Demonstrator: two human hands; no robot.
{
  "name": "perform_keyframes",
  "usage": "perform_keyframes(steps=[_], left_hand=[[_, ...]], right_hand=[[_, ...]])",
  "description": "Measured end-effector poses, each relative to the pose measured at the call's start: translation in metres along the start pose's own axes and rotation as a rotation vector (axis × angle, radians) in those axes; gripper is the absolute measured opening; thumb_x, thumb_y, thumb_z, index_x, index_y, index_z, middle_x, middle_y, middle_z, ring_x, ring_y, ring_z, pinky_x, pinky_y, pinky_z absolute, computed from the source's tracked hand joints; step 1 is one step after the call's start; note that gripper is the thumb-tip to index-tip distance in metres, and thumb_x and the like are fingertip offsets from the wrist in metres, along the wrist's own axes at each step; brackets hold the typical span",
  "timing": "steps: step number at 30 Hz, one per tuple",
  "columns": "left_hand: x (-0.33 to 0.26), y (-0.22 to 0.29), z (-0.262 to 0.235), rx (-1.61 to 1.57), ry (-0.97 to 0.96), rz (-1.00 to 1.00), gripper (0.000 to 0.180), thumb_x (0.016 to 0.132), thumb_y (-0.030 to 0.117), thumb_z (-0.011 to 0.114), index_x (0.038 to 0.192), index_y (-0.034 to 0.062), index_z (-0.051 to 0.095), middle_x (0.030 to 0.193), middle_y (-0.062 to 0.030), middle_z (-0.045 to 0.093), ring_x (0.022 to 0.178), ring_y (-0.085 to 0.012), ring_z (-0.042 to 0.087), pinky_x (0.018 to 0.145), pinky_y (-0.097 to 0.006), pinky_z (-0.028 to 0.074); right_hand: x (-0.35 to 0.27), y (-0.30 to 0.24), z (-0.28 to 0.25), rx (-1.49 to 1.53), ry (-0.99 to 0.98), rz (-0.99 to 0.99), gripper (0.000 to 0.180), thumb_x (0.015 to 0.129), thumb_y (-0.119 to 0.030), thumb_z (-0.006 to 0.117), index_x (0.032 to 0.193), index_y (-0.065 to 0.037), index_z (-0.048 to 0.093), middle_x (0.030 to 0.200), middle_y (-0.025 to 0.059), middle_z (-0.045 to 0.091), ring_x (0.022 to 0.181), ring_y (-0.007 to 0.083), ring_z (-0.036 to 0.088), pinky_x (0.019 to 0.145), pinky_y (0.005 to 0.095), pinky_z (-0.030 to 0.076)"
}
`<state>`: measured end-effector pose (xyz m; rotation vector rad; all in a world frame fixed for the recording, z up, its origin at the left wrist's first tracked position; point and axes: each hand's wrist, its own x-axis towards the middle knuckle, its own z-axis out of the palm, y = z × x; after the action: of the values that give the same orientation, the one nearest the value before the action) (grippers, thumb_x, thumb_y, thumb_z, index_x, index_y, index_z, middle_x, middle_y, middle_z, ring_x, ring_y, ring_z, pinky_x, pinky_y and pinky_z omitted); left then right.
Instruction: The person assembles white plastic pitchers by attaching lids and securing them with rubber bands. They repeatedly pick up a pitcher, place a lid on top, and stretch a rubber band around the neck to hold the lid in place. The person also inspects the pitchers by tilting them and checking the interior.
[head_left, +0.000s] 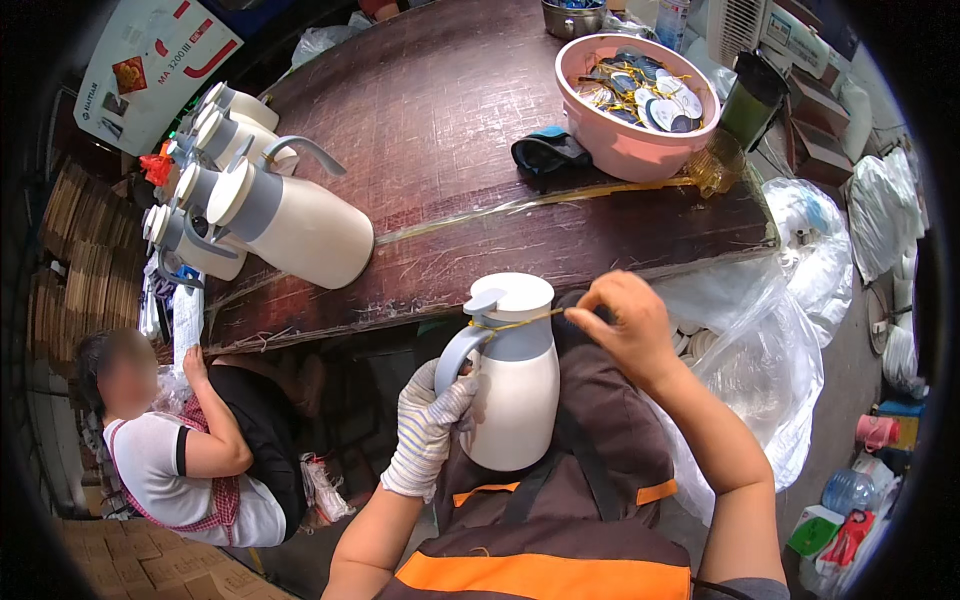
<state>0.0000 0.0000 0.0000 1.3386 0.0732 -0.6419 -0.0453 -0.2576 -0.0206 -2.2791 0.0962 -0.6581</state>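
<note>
A white and grey insulated jug [510,400] stands upright on my lap, with its lid on. My left hand [432,420], in a striped white work glove, is closed around the lower part of its grey handle [455,358]. A thin yellow string [525,321] loops around the handle's top and runs taut across the jug's neck to the right. My bare right hand [628,325] pinches the far end of this string beside the lid. Whether a tag hangs at that end is hard to make out against my dark apron [615,430].
Several similar jugs [310,225] stand at the left of the dark wooden table [440,120]. A pink basin [640,150] holds round tags with yellow strings. Beside it lies a dark pouch-like item [550,152]. Clear plastic bags [760,370] hang at right; another person [200,440] sits at left.
</note>
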Motion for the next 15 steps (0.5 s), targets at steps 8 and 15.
perform_keyframes(steps=[8, 15], left_hand=[[-0.006, 0.007, -0.002, 0.041, 0.002, 0.039, 0.031, 0.083, 0.011, 0.072, 0.11, 0.0012, 0.06, 0.082, -0.0033, 0.063, 0.062, -0.0084, 0.057, 0.055, -0.022, 0.046], [0.021, 0.041, 0.008, 0.223, -0.091, 0.05, 0.045, 0.083, 0.01, 0.069, 0.122, -0.0032, 0.052, 0.098, -0.0057, 0.063, 0.083, -0.011, 0.06, 0.071, -0.026, 0.051]], right_hand=[[-0.045, 0.003, 0.015, 0.873, -0.502, 0.666, 0.02, 0.083, -0.018, 0.076, 0.082, -0.001, 0.066, 0.08, 0.0021, 0.066, 0.074, 0.0066, 0.059, 0.067, 0.0235, 0.048], [-0.05, -0.008, 0.031, 0.872, -0.549, 0.585, 0.02, 0.083, -0.016, 0.076, 0.082, -0.002, 0.061, 0.081, 0.0015, 0.063, 0.076, 0.0066, 0.057, 0.068, 0.0236, 0.048]])
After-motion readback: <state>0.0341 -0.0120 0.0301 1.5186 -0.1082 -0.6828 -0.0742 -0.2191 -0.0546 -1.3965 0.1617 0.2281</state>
